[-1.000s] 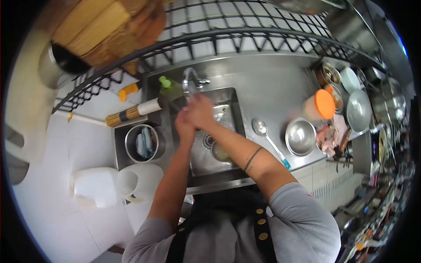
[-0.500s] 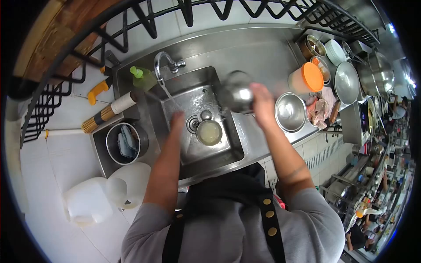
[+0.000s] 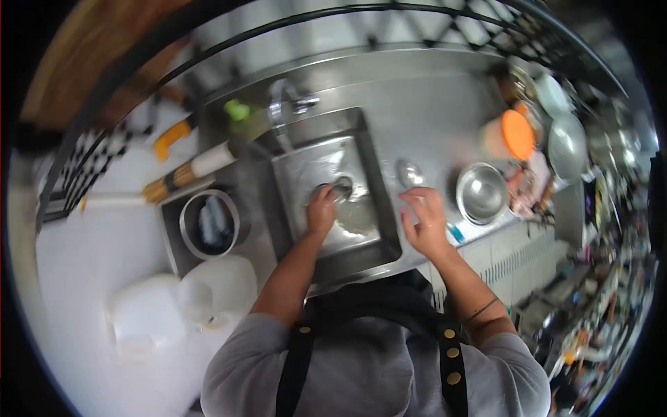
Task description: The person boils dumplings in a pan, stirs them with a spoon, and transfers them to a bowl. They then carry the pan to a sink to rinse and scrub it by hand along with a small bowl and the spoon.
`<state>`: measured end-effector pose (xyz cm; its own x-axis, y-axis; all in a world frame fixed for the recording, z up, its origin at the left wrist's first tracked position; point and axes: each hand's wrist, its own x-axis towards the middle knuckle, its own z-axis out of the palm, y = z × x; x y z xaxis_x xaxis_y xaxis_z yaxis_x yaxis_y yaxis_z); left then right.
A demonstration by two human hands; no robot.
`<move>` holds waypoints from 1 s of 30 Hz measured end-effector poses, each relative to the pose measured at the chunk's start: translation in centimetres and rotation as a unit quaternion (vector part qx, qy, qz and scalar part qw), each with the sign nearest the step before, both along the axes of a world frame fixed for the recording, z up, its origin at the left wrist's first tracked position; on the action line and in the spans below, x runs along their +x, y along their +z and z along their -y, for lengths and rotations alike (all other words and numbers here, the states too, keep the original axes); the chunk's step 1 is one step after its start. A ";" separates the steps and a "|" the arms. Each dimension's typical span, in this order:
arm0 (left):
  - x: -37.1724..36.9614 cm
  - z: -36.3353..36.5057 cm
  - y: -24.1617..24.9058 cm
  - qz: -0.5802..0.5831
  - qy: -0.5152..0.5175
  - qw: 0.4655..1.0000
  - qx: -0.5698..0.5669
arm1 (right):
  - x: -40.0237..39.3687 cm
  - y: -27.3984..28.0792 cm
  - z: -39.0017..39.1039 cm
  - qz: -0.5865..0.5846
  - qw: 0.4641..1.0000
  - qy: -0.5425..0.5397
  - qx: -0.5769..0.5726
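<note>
My left hand [image 3: 322,210] is down in the sink [image 3: 288,233], its fingers closed at the edge of a small round metal piece [image 3: 342,186]; blur hides its exact kind. Just beside that lies a round bowl with pale, cloudy contents [image 3: 357,215], smeared by motion. Over the counter by the sink's right rim, my right hand [image 3: 426,221] holds nothing, with its fingers apart. Near its fingertips sits a small shiny metal object [image 3: 410,172]. To its right is a metal bowl [image 3: 482,193], and a blue item [image 3: 455,233] lies at the counter edge.
A faucet [image 3: 281,111] arches over the sink, with a green-topped bottle [image 3: 240,115] beside it. An orange-lidded container [image 3: 515,135] and stacked dishes [image 3: 554,95] stand right. At left are a pot [image 3: 210,224] and white jugs [image 3: 149,316]. A black rack [image 3: 375,8] hangs overhead.
My right hand has let go of the shiny metal bowl it was moving and is lower. My left hand has reached further into the sink. The whole view has shifted slightly.
</note>
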<state>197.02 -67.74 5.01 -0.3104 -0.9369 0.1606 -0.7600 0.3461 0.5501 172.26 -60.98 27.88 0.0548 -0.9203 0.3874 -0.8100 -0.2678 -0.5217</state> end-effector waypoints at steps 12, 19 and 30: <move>6.8 -4.8 8.9 -0.453 0.303 0.838 0.003 | 37.6 -3.7 14.6 -0.176 0.885 0.402 0.155; 9.2 -10.8 12.2 -0.585 0.421 0.620 0.308 | 41.1 -3.7 14.2 -0.148 0.870 0.434 0.181; 10.1 -10.7 11.7 -0.636 0.399 0.560 0.350 | 41.4 -10.1 16.0 -0.220 0.877 0.383 0.192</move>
<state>207.12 -57.01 16.67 0.1999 -0.6679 -0.7169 0.6425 -0.4630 0.6106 213.63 -77.02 17.81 0.7793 -0.6072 -0.1550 -0.6150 -0.6936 -0.3749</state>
